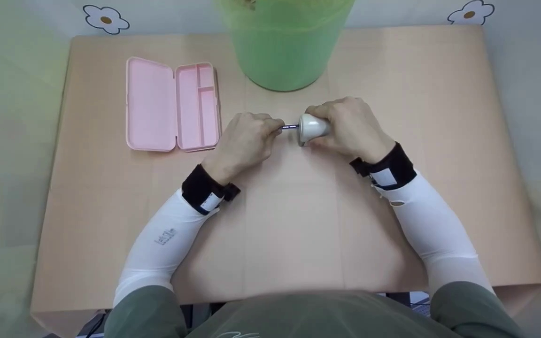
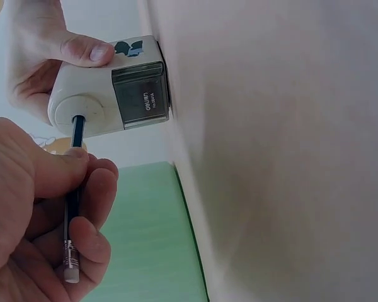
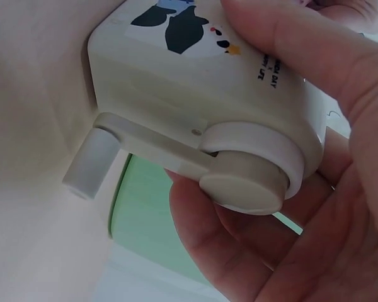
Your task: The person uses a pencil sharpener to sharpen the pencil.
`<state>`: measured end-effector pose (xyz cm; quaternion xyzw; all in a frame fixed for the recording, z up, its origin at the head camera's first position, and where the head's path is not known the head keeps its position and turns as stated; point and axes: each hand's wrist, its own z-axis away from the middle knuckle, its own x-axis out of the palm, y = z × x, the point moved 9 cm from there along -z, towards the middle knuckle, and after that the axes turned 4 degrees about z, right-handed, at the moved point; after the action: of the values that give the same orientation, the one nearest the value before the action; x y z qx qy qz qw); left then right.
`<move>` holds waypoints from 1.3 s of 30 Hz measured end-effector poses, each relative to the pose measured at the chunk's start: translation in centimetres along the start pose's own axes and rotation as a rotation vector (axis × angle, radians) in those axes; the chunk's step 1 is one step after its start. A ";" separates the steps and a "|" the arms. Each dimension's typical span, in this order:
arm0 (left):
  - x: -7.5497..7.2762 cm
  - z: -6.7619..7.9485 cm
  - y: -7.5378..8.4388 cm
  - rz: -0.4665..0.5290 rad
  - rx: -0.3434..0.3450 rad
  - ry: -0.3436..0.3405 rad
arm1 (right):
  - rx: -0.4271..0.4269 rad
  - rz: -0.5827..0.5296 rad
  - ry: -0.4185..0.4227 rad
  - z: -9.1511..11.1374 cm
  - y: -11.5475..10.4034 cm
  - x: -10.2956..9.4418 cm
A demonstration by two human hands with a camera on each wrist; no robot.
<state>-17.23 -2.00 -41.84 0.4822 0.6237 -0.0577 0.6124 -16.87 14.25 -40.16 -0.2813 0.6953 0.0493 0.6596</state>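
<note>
Fingers and thumb of the left hand [image 1: 247, 141] pinch a slim dark pencil [image 1: 290, 126], whose far end sits in the round opening of a sharpener [image 1: 313, 126]. The right hand [image 1: 352, 129] grips the sharpener's body, thumb across one face and fingers round the opposite one. The sharpener rests with its base against the worktop [image 1: 294, 225], nearer the far edge than the near one.

A wide stretch of surface runs from between the forearms to the near edge, where the person's torso is; another broad strip spreads to the right edge. Room is tighter on the left — an open pencil case [image 1: 150, 105] lies just beside the left hand — and ahead, where a bin [image 1: 284, 61] stands near the far edge.

The sharpener is smooth, off-white and round-cornered, with a smoky see-through drawer [image 2: 142, 94], printed figures, and a crank with a cylindrical handle [image 3: 91, 163]. The pencil ends in a silvery ferrule and pale eraser. The pink case is a hinged, rounded rectangle with a divided tray; the green bin tapers downward, a thin yellowish liner at its top. Tan covering, faintly creased, wraps the worktop.
</note>
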 end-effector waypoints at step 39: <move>0.2 -0.4 0.5 -0.033 0.024 0.044 | 0.046 -0.033 -0.035 -0.1 0.3 0.2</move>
<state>-17.11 -1.36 -41.62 0.4805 0.6443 -0.0646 0.5915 -17.04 14.37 -40.46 -0.2766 0.6800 0.0272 0.6785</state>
